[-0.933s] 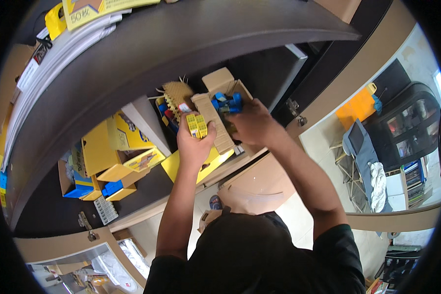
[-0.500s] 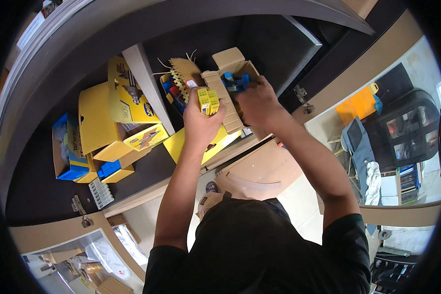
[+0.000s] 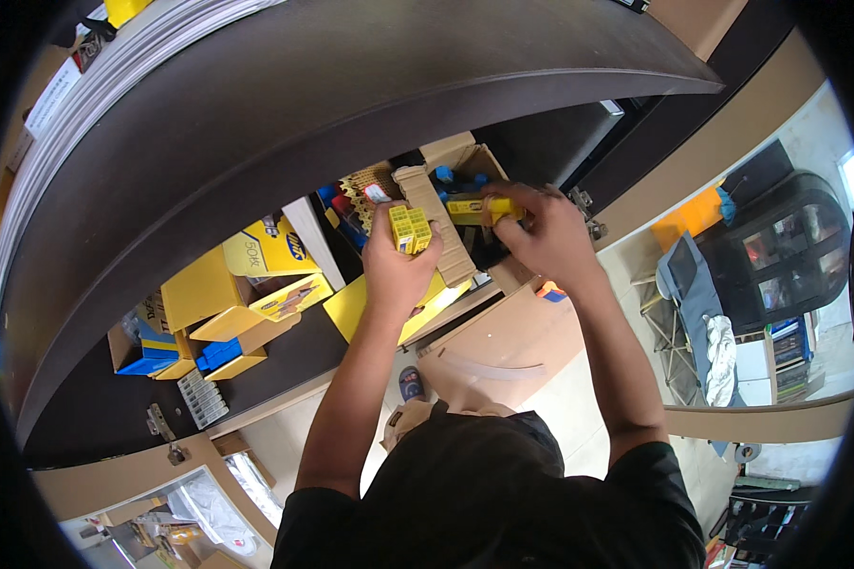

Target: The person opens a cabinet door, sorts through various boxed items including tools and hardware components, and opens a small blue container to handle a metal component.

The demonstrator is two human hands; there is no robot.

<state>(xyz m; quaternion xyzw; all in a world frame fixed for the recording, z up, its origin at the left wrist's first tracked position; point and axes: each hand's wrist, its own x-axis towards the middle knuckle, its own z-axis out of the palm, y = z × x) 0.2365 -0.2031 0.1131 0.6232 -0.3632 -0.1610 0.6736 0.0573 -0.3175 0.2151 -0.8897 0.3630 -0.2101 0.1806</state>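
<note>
My left hand point(image 3: 394, 275) is closed around small yellow boxes point(image 3: 410, 229) standing side by side, their printed ends facing up. To its right, my right hand point(image 3: 548, 235) grips a slim yellow box point(image 3: 467, 209) above an opened cardboard box point(image 3: 435, 213). Fingers cover the right end of that slim box. Blue pieces point(image 3: 446, 174) show inside the cardboard box, whose lower contents are partly hidden. Left of its raised flap lie tan honeycomb paper padding point(image 3: 375, 180) and red and blue items. A flat yellow box point(image 3: 351, 308) sits below my left hand.
A dark cabinet top point(image 3: 351, 85) arches over the shelf. At left stand a large opened yellow carton point(image 3: 194, 284), a blue-and-yellow box point(image 3: 147, 358) and a clear compartment case point(image 3: 202, 398). A pale divider point(image 3: 315, 247) separates the sections. Cabinet doors with hinges point(image 3: 593, 228) stand open on both sides.
My right hand has come up and right out of the cardboard box, now with a slim yellow box in it. My left hand keeps its boxes. The view has shifted, showing more of the cabinet top.
</note>
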